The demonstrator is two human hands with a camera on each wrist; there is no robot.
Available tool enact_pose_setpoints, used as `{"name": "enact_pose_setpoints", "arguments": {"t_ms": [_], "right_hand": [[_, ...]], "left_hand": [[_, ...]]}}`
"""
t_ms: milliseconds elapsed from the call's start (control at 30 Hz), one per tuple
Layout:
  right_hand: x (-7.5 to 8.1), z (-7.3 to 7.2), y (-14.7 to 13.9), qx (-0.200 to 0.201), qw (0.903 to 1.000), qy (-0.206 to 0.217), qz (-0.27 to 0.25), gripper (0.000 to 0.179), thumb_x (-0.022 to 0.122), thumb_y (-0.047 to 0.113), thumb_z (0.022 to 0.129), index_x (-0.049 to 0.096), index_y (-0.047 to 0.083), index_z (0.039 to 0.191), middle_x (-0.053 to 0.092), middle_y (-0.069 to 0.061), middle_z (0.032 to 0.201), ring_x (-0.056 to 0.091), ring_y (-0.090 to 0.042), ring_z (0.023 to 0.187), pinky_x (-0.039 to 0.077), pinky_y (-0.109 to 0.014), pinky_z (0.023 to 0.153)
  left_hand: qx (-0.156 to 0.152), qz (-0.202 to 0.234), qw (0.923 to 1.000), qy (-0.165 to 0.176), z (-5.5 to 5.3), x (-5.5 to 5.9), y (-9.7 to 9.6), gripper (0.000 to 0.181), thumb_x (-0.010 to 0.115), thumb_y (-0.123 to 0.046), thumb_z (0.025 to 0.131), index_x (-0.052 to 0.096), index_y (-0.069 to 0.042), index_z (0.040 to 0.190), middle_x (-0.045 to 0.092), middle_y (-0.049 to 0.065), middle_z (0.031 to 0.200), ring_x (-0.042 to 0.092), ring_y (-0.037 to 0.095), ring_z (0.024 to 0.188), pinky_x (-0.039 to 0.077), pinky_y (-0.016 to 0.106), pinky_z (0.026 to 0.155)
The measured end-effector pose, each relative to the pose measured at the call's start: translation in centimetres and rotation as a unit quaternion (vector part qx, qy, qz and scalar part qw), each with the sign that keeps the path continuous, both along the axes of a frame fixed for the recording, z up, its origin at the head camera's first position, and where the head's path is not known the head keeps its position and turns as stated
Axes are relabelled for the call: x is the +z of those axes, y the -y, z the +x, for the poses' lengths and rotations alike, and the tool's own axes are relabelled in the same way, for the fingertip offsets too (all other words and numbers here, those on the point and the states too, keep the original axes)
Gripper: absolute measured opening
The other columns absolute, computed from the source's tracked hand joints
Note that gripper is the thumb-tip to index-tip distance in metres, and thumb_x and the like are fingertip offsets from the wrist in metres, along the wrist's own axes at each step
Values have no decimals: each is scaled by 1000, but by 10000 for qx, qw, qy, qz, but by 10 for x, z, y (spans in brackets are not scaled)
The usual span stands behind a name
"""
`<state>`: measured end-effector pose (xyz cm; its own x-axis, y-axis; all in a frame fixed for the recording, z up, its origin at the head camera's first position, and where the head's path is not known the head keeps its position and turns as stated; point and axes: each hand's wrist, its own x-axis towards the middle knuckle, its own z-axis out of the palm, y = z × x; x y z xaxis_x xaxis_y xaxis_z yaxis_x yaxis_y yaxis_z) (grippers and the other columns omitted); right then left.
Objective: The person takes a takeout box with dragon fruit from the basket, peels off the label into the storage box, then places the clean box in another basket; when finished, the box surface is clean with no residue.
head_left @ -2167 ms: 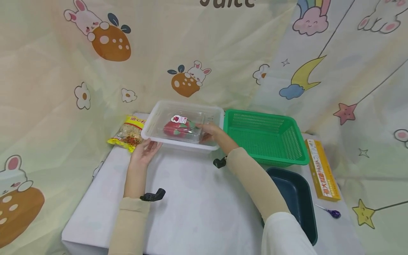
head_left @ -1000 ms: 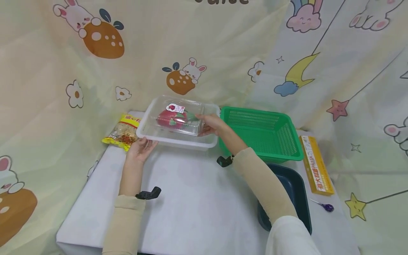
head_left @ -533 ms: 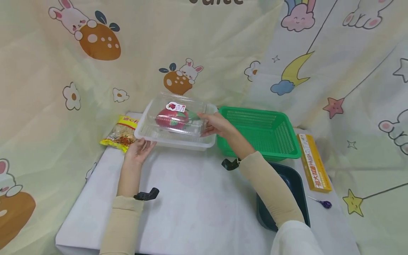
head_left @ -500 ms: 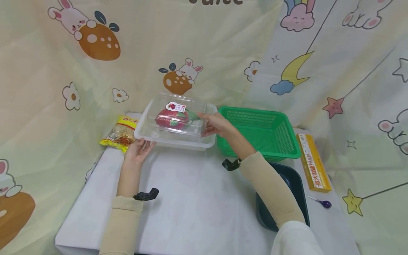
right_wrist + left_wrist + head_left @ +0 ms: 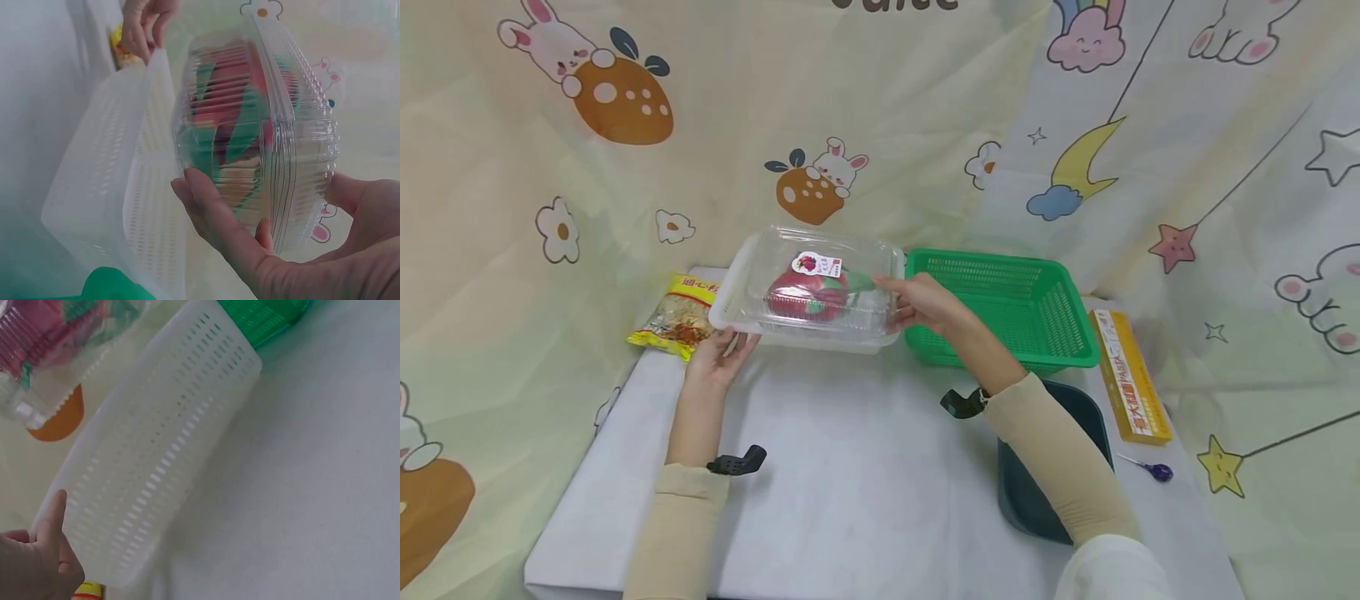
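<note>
My right hand grips the right end of a clear plastic clamshell box, thumb on one side and fingers on the other. Inside it lies a red and green dragon fruit, under a lid with a white label. The box is held up over a white plastic basket with slotted walls, hiding much of its inside in the head view. At the basket's front left corner my left hand pinches the rim, one finger lying along the outer wall in the left wrist view.
A yellow bag of dry food leans left of the white basket. To its right stands a green basket, with a dark blue tray in front, partly under my right arm. A yellow pasta box and a purple-handled tool lie far right.
My right hand has lifted the clamshell box from low inside the white basket to above its rim, tilting it. My left hand keeps its hold on the basket. The head view has shifted slightly right.
</note>
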<state>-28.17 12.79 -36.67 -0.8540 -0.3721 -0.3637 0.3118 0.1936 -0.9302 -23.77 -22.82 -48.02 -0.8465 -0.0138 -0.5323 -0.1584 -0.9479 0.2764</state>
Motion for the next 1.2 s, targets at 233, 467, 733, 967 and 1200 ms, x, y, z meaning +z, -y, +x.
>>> {"name": "enact_pose_setpoints", "arguments": {"t_ms": [233, 467, 733, 967, 1200], "right_hand": [[2, 14, -12, -2, 10000, -60, 7, 48, 64, 39, 104, 63, -6, 122, 73, -16, 108, 77, -29, 91, 63, -45, 85], [-1, 28, -23, -77, 9999, -69, 65, 53, 64, 39, 105, 59, -9, 127, 72, -20, 114, 77, -31, 94, 62, -47, 87], [-8, 47, -40, -73, 9999, -71, 77, 58, 63, 39, 105, 50, -10, 132, 69, -23, 118, 77, -32, 92, 62, -48, 87], [-14, 65, -53, -137, 9998, -39, 113, 53, 64, 34, 105, 48, -11, 128, 69, -23, 115, 77, -32, 92, 62, -46, 86], [-23, 80, -62, -163, 9994, -45, 291, 54, 66, 37, 103, 49, -9, 127, 69, -19, 112, 77, -28, 89, 63, -43, 87]], "left_hand": [[-17, -38, 9999, 128, 0, 1, 1, 56, 62, 1, 102, 54, -26, 151, 54, 3, 132, 56, 15, 123, 48, 42, 110], [-100, -132, 9998, 143, -2, 2, 4, 38, 59, 4, 102, 62, -17, 133, 58, 6, 123, 62, 19, 111, 53, 43, 105], [-201, -291, 9993, 106, -1, 1, 3, 51, 54, 3, 105, 52, -21, 149, 60, 8, 122, 62, 19, 114, 43, 40, 114], [-271, -241, 9993, 56, 0, 1, 3, 61, 54, 2, 105, 43, -25, 158, 56, 7, 134, 51, 16, 135, 45, 39, 113], [-259, -223, 9994, 22, 0, 1, 5, 47, 56, 5, 103, 55, -18, 144, 61, 10, 119, 50, 17, 136, 46, 39, 112]]}}
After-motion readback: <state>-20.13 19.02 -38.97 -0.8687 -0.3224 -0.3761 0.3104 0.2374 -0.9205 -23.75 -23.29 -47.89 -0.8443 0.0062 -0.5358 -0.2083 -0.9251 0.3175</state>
